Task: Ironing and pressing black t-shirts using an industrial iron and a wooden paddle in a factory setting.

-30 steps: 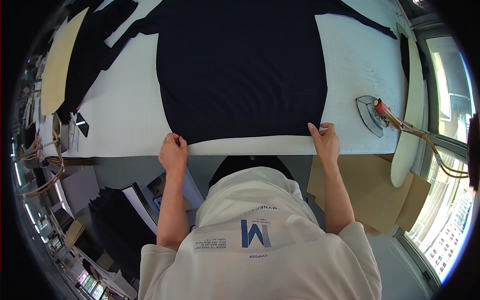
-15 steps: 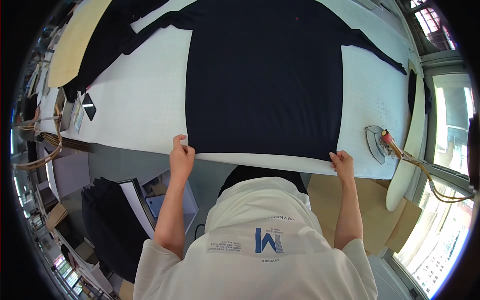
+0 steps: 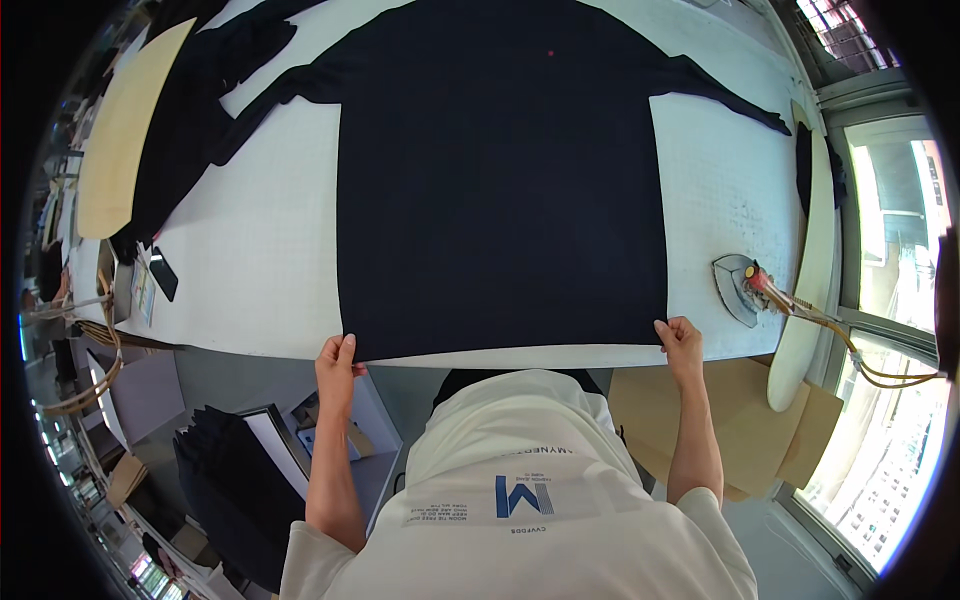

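Observation:
A black long-sleeved sweater lies spread flat on the white padded table, its hem toward me and its sleeves reaching out to both sides. At the hem's left corner my left hand pinches the fabric between thumb and fingers. My right hand grips the hem's right corner the same way. The hem runs fairly straight between the two hands, close to the table's near edge. A small red dot shows on the upper part of the sweater.
An iron with a hose rests on the table at the right. More black garments and a tan board lie at the left, near a phone. Black fabric hangs below on the left; cardboard stands below right.
My left hand has closed on the hem's left corner and moved nearer to me. The hem has come toward the table's near edge, its left side most.

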`<state>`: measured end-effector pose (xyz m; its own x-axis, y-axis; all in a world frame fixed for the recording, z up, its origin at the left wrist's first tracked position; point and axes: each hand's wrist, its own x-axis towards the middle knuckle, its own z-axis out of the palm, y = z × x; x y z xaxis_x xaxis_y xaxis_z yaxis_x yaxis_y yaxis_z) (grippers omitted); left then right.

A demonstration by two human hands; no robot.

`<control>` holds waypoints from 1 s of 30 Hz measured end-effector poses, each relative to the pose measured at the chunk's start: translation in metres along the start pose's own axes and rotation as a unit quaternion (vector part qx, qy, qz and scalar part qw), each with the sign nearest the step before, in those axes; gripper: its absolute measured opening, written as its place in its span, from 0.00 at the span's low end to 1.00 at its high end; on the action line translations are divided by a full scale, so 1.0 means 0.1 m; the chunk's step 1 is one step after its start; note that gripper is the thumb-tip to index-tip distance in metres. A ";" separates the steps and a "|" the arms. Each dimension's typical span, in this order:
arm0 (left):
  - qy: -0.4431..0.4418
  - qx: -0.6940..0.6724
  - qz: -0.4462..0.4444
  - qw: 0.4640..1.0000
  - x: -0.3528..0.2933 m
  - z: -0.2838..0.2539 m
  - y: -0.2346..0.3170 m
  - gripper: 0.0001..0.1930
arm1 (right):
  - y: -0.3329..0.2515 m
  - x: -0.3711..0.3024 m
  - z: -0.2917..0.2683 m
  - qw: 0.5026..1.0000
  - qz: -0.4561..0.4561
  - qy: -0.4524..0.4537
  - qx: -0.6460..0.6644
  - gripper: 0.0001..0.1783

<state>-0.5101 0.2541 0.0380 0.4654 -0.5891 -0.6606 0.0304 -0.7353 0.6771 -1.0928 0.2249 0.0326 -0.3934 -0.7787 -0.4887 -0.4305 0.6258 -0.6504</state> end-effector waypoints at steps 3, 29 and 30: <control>0.075 0.321 0.264 0.906 0.00 0.12 0.04 0.19 | 0.16 0.10 0.02 0.994 -0.015 0.004 -0.107 0.17; 0.260 0.429 0.399 0.768 4.49 1.60 4.17 0.13 | -3.69 4.73 1.22 0.764 -0.466 0.130 -0.427 0.40; 0.283 0.437 0.400 0.754 4.52 1.57 4.19 0.12 | -3.70 4.73 1.27 0.766 -0.464 0.125 -0.426 0.40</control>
<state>-0.4260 -0.3731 -0.0278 0.3363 -0.9062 0.2564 -0.9400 -0.3064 0.1498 -1.0164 -0.3811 -0.0318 0.3071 -0.9398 0.1501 -0.9512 -0.3080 0.0173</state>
